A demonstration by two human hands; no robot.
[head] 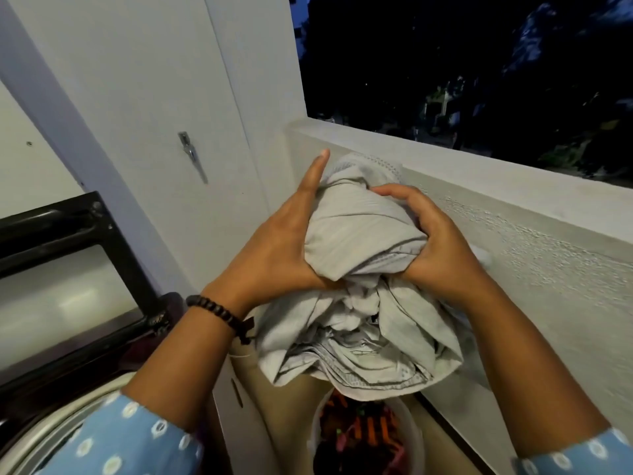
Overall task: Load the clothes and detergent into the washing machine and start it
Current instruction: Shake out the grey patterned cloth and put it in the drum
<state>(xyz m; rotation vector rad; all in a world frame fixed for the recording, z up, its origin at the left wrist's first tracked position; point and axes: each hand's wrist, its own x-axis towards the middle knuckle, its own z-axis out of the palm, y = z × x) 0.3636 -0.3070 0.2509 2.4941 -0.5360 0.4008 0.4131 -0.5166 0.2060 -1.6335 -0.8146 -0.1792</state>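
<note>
A bundle of light grey clothes (356, 296) hangs in mid-air between both hands, in front of a white parapet wall. My left hand (274, 248) grips its left side, one finger pointing up. My right hand (435, 241) clutches its right side from above. The top-loading washing machine (44, 430) sits at the lower left, its dark-framed lid (68, 269) raised and its round tub rim partly hidden by my left sleeve. No detergent shows.
A white bucket (411, 437) holding dark and orange items stands on the floor below the bundle. A white door with a metal handle (191, 156) is behind the machine. The parapet wall (513, 234) runs along the right, with dark night outside.
</note>
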